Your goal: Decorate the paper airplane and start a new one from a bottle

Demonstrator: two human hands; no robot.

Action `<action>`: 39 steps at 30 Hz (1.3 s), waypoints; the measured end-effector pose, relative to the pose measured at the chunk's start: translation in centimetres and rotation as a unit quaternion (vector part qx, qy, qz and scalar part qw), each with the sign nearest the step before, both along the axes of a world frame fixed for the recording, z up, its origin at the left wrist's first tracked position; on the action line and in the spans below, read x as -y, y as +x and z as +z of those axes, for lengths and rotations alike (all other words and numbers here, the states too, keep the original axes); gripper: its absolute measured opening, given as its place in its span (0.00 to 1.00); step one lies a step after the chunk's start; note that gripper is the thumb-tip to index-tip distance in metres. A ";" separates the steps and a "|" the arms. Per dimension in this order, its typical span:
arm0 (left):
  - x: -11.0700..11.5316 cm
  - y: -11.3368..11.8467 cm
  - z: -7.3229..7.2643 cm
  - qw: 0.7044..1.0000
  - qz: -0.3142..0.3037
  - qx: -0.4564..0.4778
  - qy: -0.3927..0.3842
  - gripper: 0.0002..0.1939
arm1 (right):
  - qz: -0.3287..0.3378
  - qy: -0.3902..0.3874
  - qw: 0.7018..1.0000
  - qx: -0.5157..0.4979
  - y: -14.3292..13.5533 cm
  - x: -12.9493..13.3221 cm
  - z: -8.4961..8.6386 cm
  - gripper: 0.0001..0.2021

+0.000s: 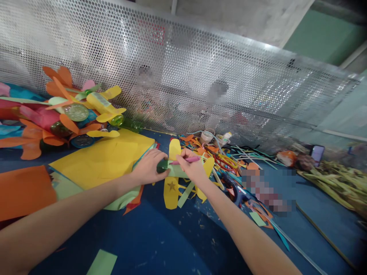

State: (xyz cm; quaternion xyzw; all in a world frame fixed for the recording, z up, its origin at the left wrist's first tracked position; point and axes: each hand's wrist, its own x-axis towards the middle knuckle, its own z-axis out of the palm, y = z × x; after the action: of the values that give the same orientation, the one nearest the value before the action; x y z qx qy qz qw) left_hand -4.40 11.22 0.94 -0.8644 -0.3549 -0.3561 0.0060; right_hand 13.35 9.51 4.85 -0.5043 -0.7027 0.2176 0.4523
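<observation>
The left hand (150, 167) grips a green plane (177, 172), yellow wing (171, 198) star-marked; right hand (192, 169) pinches pink pen (194, 159)

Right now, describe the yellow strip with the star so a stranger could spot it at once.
On the blue table, find the left hand gripping a green bottle. The yellow strip juts from the bottle's near side, toward the camera. A dark star marks it, unlike the plain far strip.
</observation>
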 end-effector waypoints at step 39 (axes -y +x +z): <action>0.1 0.0 0.2 1.000 0.000 0.002 -0.018 0.13 | 0.011 -0.001 0.999 -0.043 0.6 -0.4 -0.3 0.11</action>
State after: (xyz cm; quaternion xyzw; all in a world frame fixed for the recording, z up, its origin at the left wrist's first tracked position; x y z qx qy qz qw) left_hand -4.41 11.17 1.18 -0.8636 -0.3610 -0.3519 -0.0101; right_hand 13.91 9.95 4.53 -0.4876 -0.6876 0.2448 0.4790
